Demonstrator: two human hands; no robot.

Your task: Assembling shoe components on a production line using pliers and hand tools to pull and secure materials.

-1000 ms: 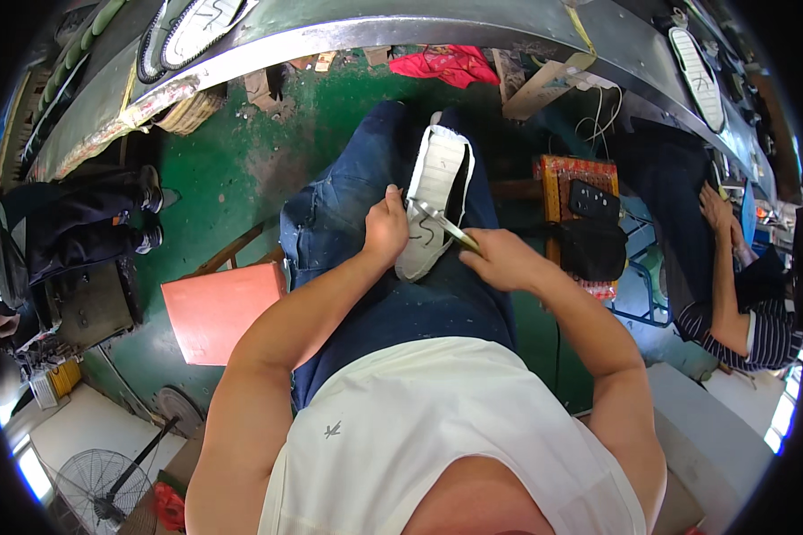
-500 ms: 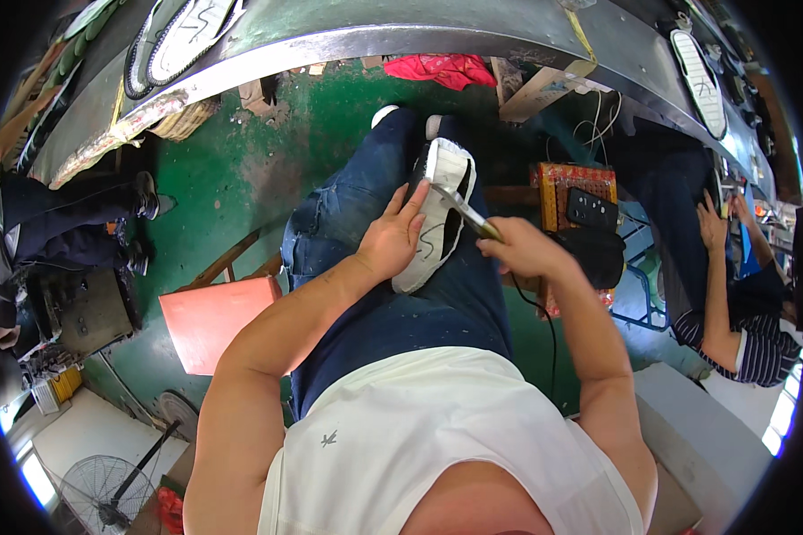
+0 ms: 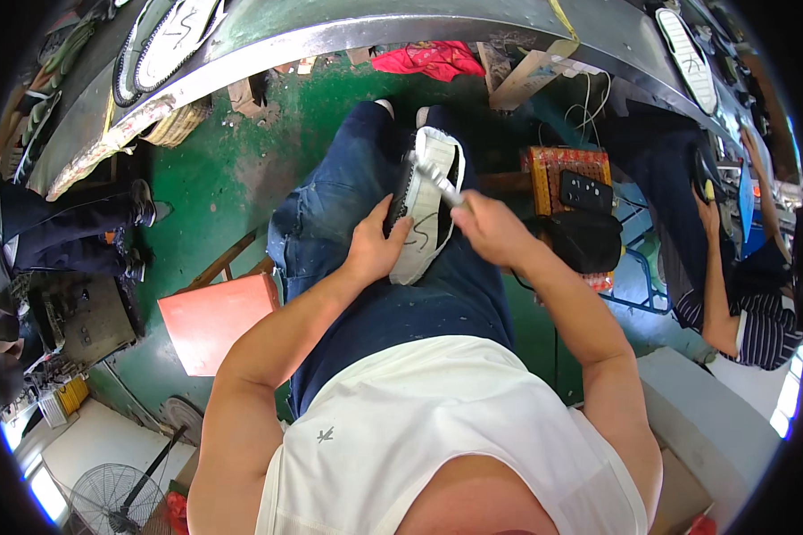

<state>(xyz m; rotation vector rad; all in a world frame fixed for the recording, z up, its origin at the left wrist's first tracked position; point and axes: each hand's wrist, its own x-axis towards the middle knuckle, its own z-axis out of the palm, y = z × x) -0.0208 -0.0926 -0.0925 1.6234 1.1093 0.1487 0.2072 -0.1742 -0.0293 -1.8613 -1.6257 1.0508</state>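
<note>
On my lap lies a long shoe (image 3: pixel 412 246), with a white face, a black squiggle across it and a dark, stitched-looking left edge. My left hand (image 3: pixel 376 242) grips its left side, the thumb lying over the white face and the fingers along the dark edge. Wrapped round the handle of a metal hand tool (image 3: pixel 439 182), my right hand (image 3: pixel 489 229) is at the shoe's right side. The tool slants up and left across the white face, its far end near the dark edge. That end is smeared by motion, so its exact kind is unclear.
Ahead runs a metal bench edge (image 3: pixel 330 37), with white-faced shoes (image 3: pixel 177 37) at left and another shoe (image 3: pixel 687 58) at right. A pink-topped stool (image 3: pixel 216 325) stands left. A black bag (image 3: pixel 582 241) and phone (image 3: pixel 586 190) lie right, near a seated co-worker's arm (image 3: pixel 716 276).
The tool's far end has moved up and left over the shoe. My right hand has shifted slightly left and up; my left hand has slid back toward the shoe's nearer end.
</note>
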